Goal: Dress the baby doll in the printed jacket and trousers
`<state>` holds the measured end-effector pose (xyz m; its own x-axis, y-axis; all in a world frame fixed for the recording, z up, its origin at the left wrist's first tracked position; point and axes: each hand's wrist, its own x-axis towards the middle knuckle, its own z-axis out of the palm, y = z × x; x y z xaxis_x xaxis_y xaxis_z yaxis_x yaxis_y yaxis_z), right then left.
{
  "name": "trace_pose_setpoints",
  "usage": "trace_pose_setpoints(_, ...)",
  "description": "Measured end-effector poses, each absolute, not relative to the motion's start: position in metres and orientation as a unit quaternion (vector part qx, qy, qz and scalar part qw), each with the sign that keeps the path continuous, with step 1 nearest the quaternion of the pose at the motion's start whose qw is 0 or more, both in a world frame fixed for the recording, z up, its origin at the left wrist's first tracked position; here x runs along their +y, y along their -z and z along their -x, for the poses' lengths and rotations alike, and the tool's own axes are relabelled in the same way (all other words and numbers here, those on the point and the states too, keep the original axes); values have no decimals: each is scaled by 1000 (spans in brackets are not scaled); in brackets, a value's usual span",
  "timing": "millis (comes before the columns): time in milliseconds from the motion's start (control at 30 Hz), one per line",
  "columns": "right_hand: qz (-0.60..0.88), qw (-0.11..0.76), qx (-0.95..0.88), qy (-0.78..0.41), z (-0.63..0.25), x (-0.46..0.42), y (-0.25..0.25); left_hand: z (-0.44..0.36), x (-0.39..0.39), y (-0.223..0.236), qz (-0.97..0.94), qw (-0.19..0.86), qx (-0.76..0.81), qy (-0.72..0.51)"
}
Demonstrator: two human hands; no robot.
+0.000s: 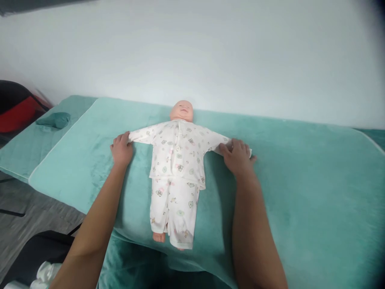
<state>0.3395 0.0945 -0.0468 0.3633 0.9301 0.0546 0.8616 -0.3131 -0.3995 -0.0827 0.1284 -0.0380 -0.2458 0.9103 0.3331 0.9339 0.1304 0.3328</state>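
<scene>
A baby doll point(181, 111) lies on its back on a teal blanket point(300, 180), head toward the wall. It wears a white printed shirt point(177, 150) and matching trousers point(174, 208); its arms are spread sideways. My left hand point(122, 149) is closed around the cuff of the sleeve on the left. My right hand point(237, 154) presses on and grips the end of the sleeve on the right. One bare foot point(158, 237) pokes out of a trouser leg near the blanket's front edge.
A small teal pillow point(54, 119) lies at the far left of the bed. A red and black object point(15, 108) stands beyond it. White cloth point(45, 275) and a dark item sit on the grey floor at lower left. A plain white wall rises behind.
</scene>
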Motion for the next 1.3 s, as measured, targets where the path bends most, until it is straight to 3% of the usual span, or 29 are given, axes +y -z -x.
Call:
trace_pose_setpoints(100, 813, 223, -525, -118, -335, 95, 47, 86, 124, 41, 625, 16, -729, 279)
trace_pose_setpoints(233, 764, 295, -571, -53, -319, 94, 45, 87, 116, 42, 654, 32, -672, 347)
trace_pose_setpoints(333, 691, 343, -634, -61, -301, 92, 43, 81, 109, 43, 679, 27, -657, 326)
trace_pose_setpoints(467, 657, 345, -661, -112, -279, 89, 45, 72, 99, 45, 672, 3, -674, 307)
trace_pose_setpoints(667, 630, 402, -656, -106, -270, 72, 58, 66, 56, 50, 668, -34, -637, 383)
trace_pose_setpoints(867, 597, 390, -674, -192, -261, -8, 63, 44, -22, 53, 693, -121, -587, 400)
trace_pose_setpoints(967, 602, 374, -683, -177, -258, -60, 64, 32, -69, 59, 714, -150, -558, 395)
trace_pose_setpoints(1100, 616, 432, -634, -179, -249, -130, 72, 17, -131, 78, 714, -182, -536, 411)
trace_pose_setpoints(1300, 540, 504, -649, -182, -207, -199, 72, -5, -164, 95, 705, -139, -567, 403)
